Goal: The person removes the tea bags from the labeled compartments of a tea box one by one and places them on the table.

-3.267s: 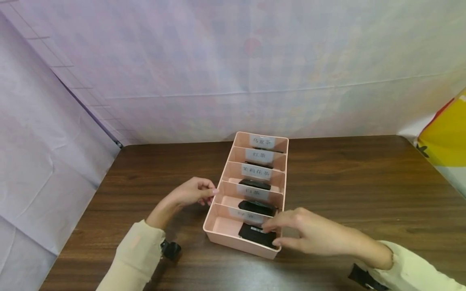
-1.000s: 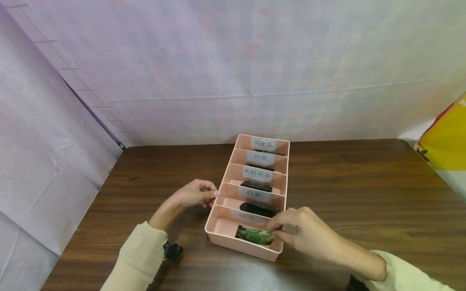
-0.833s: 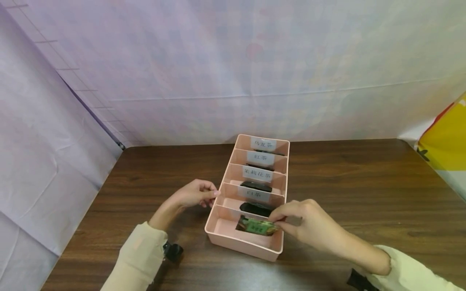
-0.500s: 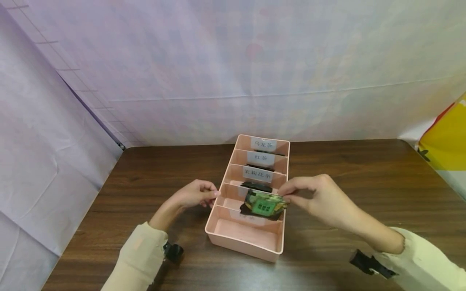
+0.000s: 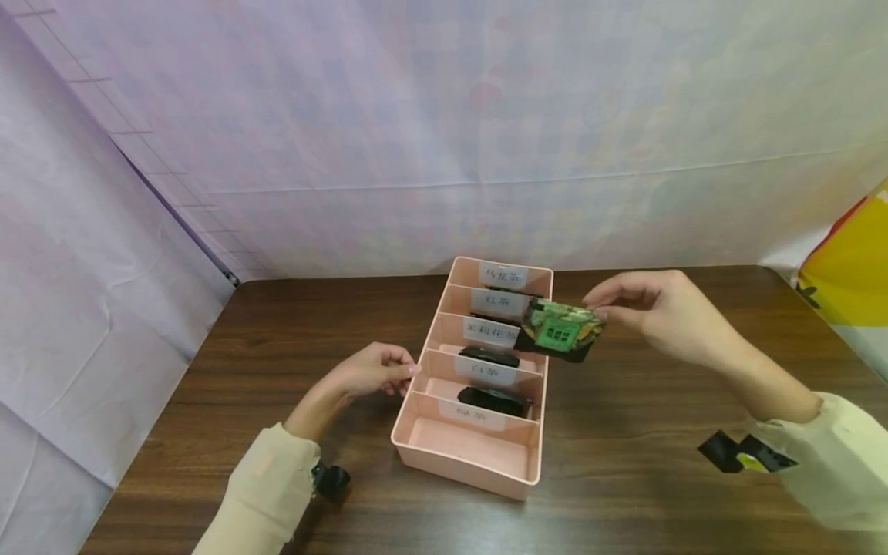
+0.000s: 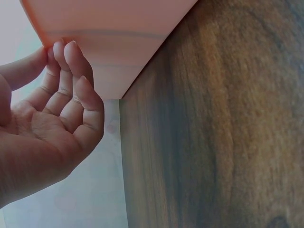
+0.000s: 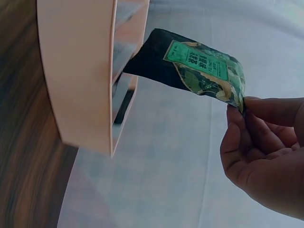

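Note:
Between thumb and fingertips, my right hand [image 5: 683, 320] pinches one end of a green-and-black tea sachet [image 5: 560, 327]. The sachet is up in the air, overlapping the right side of a pink divided box [image 5: 466, 476] in the head view, its green printed label [image 7: 197, 59] showing in the right wrist view. My left hand [image 5: 378, 370] grips the box's left rim with thumb and fingertips; the left wrist view shows the fingers [image 6: 71, 61] against the outer wall. Dark sachets [image 5: 494, 399] lie in the compartments behind the front one, whose pink floor is bare.
White paper labels [image 5: 491, 329] with Chinese writing are stuck on the box's dividers. The box stands on a dark wooden table [image 5: 659, 401]. A pale cloth [image 5: 347, 139] hangs behind it, and a yellow printed cloth [image 5: 849, 270] is at the right.
My right hand has pulled the sachet out of the front compartment, turned green side up, and carried it up and to the right. My left hand has kept its place on the rim.

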Demonstrator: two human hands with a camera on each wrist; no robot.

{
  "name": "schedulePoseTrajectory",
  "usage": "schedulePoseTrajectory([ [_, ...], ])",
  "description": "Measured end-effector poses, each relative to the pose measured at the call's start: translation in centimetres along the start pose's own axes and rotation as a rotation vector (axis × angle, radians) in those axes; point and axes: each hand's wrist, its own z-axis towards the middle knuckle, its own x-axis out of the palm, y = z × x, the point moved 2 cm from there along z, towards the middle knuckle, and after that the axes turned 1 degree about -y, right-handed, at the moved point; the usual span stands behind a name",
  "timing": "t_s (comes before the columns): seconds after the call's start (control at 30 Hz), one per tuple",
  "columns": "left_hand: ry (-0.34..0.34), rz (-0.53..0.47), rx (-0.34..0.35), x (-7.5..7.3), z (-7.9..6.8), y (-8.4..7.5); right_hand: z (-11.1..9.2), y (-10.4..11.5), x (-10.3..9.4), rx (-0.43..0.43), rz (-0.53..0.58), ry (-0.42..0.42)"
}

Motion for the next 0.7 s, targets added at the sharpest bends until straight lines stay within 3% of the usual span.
schedulePoseTrajectory([
  [0.33,0.012,-0.043,0.014,0.0,0.0,0.1,0.6,-5.1,-2.2,0.137,-0.076,-0.001],
  [0.7,0.011,-0.043,0.013,0.1,-0.1,0.1,0.5,-10.0,-2.1,0.255,-0.063,0.138],
])
